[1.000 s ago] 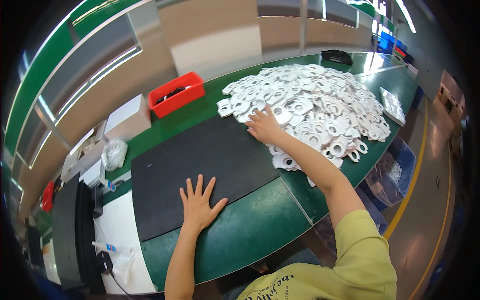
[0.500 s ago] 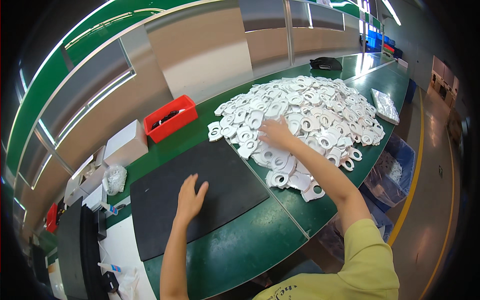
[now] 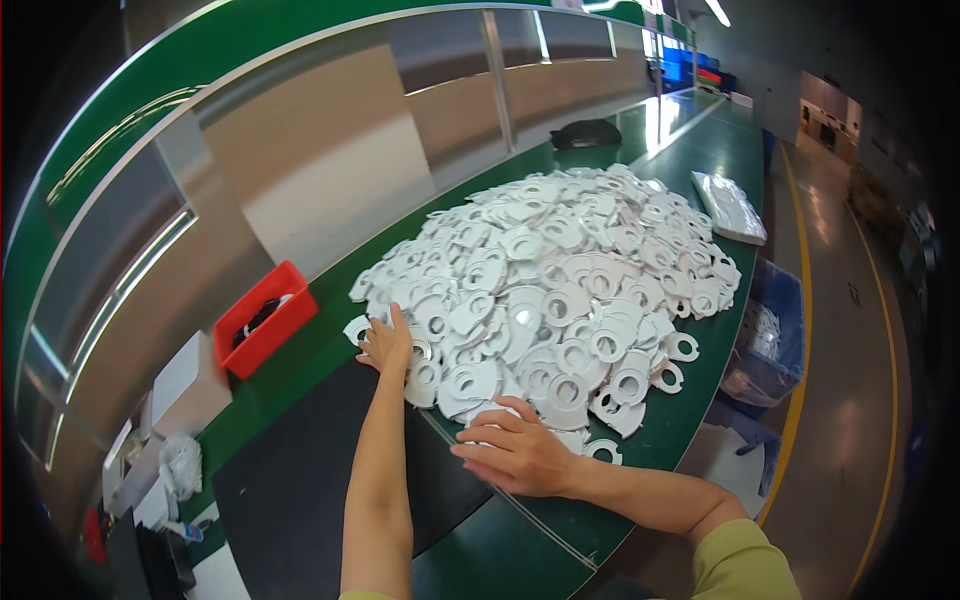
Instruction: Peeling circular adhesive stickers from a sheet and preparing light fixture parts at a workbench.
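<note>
A long green bench [image 3: 640, 450] curves away toward the far right, backed by grey panels, with a yellow-lined floor on its right. A heap of white rings [image 3: 560, 290] covers its middle; a black mat [image 3: 300, 490] lies near left, a red bin [image 3: 265, 318] further left. The left hand [image 3: 388, 345], fingers spread flat, touches the heap's left edge; the right hand [image 3: 515, 452] lies flat with fingers loosely spread on its near edge, neither hand gripping anything.

1. Left hand [image 3: 385, 345]: bare, no glove; no ring or watch visible; forearm uncovered along its whole visible length.
2. Right hand [image 3: 515, 455]: bare, no glove; forearm uncovered; short yellow-green sleeve [image 3: 745, 565] begins at the upper arm, at 5 o'clock.
</note>
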Motion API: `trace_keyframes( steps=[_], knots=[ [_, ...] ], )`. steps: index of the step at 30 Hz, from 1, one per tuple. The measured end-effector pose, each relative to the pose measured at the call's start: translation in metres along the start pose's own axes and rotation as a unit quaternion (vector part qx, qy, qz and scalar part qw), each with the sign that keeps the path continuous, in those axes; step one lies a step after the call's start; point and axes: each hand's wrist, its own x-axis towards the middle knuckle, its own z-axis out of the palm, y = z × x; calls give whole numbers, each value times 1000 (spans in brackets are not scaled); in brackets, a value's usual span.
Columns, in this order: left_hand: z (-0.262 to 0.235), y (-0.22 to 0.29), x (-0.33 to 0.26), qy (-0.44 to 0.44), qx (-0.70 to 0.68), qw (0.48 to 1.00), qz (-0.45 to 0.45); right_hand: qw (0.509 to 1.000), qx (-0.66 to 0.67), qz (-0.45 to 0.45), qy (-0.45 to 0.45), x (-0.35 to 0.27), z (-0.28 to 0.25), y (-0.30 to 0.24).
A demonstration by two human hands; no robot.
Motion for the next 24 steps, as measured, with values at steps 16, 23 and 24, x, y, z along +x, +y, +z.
trace_keyframes(
  steps=[16, 23, 24],
  knots=[
    [46, 45, -46, -86, -65, 993, 46, 1000, 4, 12, -24, -54, -37, -2],
    [20, 15, -94, -95, -145, 984, 39, 995, -28, 25, 94, -83, -74, -23],
    [15, 3, -90, -96, -106, 985, 96, 993, -36, 21, 112, -91, -85, -27]
  ],
)
